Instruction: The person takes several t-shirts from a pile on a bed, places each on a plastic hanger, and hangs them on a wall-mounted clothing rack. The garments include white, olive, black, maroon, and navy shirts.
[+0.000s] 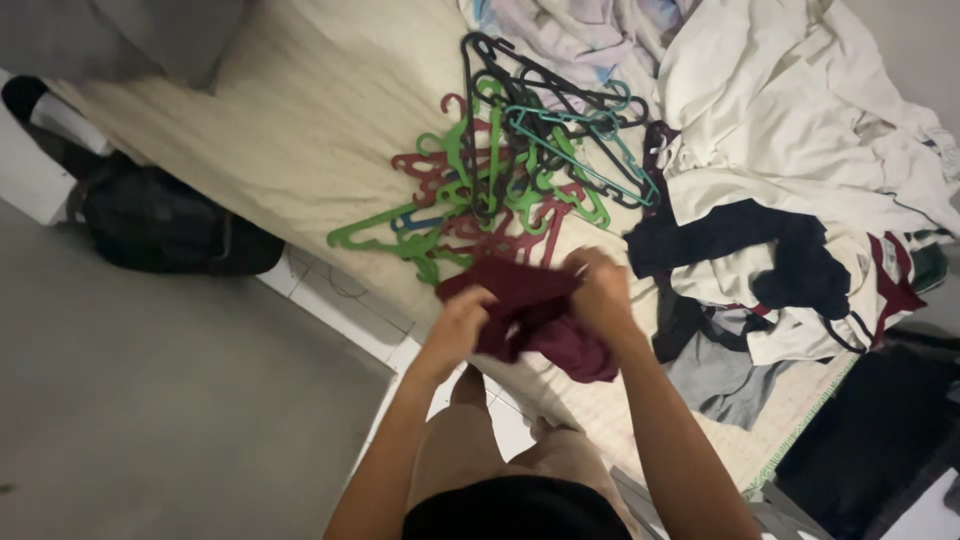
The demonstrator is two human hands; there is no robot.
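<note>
A dark red garment (535, 315) is held bunched just below the centre of the view, above the edge of a cream mattress (300, 130). It is gripped at its left end by the left hand (460, 325), fingers curled closed into the cloth, and at its upper right by the right hand (598, 290), likewise closed on the fabric. At twelve o'clock from the garment, a tangled heap of plastic hangers (510, 170) in green, red, teal and black is seen lying on the mattress. At three o'clock, a pile of white and dark clothes (790, 200) is spread out. At nine o'clock, a black bag (160, 220) is seen on the floor.
</note>
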